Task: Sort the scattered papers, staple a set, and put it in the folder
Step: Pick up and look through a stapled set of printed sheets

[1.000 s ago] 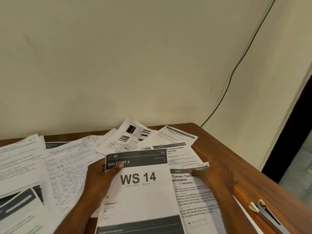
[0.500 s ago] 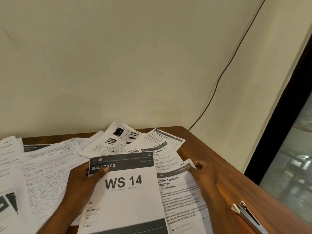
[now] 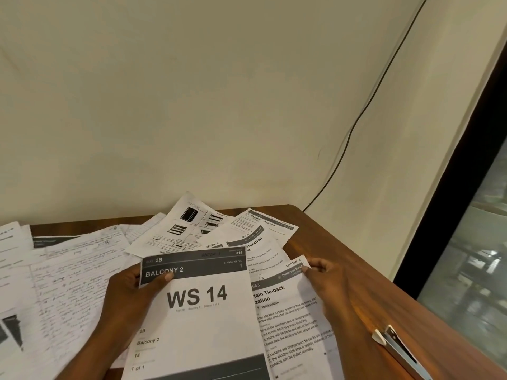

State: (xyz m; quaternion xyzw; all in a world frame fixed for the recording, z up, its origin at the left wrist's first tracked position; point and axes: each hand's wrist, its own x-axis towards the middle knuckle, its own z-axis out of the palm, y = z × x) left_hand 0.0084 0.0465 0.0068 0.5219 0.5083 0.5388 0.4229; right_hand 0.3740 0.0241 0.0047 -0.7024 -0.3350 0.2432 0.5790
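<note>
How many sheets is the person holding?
2: the WS 14 sheet in the left hand, the Curtain Tie-back sheet in the right hand. More may be hidden underneath.

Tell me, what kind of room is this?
Probably a home or office desk corner: printed papers scattered on a wooden table, a stapler near its edge, plain walls and a window beside it.

- The table (image 3: pixel 354 272) is brown wood with a smooth, faintly glossy grain.
- The sheets (image 3: pixel 197 319) are thin matt white paper, some creased.
- The stapler (image 3: pixel 400 349) looks like shiny metal.
- The wall (image 3: pixel 192 105) is matt cream paint.
</note>
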